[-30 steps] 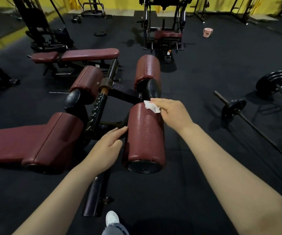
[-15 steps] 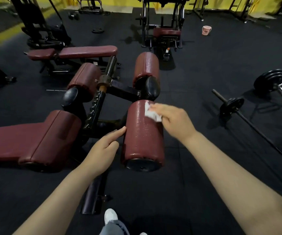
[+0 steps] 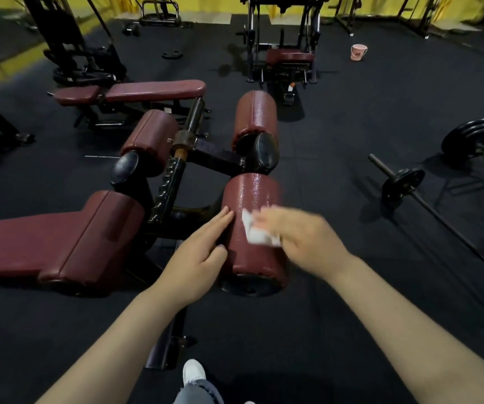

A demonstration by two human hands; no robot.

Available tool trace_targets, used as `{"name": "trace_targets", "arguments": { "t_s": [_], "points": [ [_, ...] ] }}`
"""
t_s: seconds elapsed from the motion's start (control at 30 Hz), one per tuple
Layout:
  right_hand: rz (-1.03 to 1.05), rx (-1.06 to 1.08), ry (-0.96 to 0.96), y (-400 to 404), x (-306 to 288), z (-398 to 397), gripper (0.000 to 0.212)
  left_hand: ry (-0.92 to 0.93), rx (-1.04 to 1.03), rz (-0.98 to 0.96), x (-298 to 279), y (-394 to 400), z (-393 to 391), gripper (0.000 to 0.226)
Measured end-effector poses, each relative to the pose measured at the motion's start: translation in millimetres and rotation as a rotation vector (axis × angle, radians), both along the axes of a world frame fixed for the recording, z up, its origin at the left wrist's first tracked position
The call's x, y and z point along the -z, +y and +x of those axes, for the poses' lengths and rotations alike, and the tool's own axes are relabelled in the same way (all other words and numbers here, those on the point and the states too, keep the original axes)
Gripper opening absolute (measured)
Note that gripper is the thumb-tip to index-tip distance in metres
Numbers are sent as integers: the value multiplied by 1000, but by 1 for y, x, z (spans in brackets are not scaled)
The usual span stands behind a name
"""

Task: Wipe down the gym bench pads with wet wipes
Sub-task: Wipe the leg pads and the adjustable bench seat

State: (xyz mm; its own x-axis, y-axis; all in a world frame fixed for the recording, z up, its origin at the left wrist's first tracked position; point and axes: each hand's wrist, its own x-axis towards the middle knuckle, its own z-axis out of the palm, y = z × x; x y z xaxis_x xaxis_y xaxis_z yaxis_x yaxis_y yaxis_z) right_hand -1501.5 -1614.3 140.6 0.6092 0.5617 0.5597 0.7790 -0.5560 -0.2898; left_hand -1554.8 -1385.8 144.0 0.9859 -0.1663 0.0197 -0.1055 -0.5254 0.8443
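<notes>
Pink bucket (image 3: 358,52) on far floor; contents not visible. Right hand (image 3: 302,243), blurred, fingers curled, presses white wet wipe (image 3: 257,233) on nearest maroon roller pad (image 3: 254,199). Left hand (image 3: 197,258), fingers straight, touches pad's left side.

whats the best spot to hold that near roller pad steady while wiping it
Hold the near roller pad on its left flank, coming from the left, where the left hand already lies flat. The cylinder looks too fat to wrap, so bracing probably suits better, leaving top and right free for the right hand and wet wipe.
</notes>
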Motion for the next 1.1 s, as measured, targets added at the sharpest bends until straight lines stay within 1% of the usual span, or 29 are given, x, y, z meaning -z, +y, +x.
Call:
{"name": "trace_targets", "arguments": {
  "t_s": [0.07, 0.13, 0.2, 0.23, 0.37, 0.43, 0.47, 0.5, 0.57, 0.63, 0.7, 0.8, 0.93, 1.0, 1.03, 1.1],
  "points": [
    [65, 178, 90, 6, -5, 42, 47, -7, -20, 4, 2, 1, 1, 61],
    [162, 275, 222, 14, -6, 64, 48, 0, -35, -24, 3, 3, 1, 59],
    [235, 288, 309, 23, -6, 58, 49, 25, -51, -54, 7, 6, 1, 57],
    [236, 253, 321, 26, -6, 45, 51, 49, -67, -69, 10, 9, 1, 57],
    [160, -69, 224, 20, -4, -41, 51, 203, -108, -153, 26, 16, -3, 54],
    [118, -191, 159, 14, -4, -59, 49, 243, -120, -191, 30, 17, -3, 53],
    [86, -194, 131, 13, -6, -51, 49, 245, -132, -192, 30, 18, 0, 53],
    [50, -147, 100, 13, -8, -35, 49, 241, -148, -185, 27, 20, 3, 54],
    [16, 40, 91, 13, -12, 13, 51, 219, -163, -160, 18, 21, 8, 53],
    [30, 198, 190, 12, -17, 58, 51, 139, -138, -149, 8, 18, 7, 49],
    [88, 248, 281, 11, -17, 77, 51, 41, -75, -128, 0, 11, 3, 52],
    [181, 182, 309, 16, -13, 46, 54, 4, -1, -110, 9, 6, 0, 56],
    [186, -11, 228, -3, 1, -33, 52, 20, -39, -200, 20, 7, 0, 55],
    [101, -98, 154, -12, -4, -32, 49, 37, -50, -220, 20, 8, 1, 54],
    [26, -94, 108, -12, -9, -18, 48, 42, -54, -224, 19, 8, 2, 55],
    [-85, 11, 65, -7, -17, 25, 48, 48, -62, -217, 20, 11, 3, 54]
  ]
}}
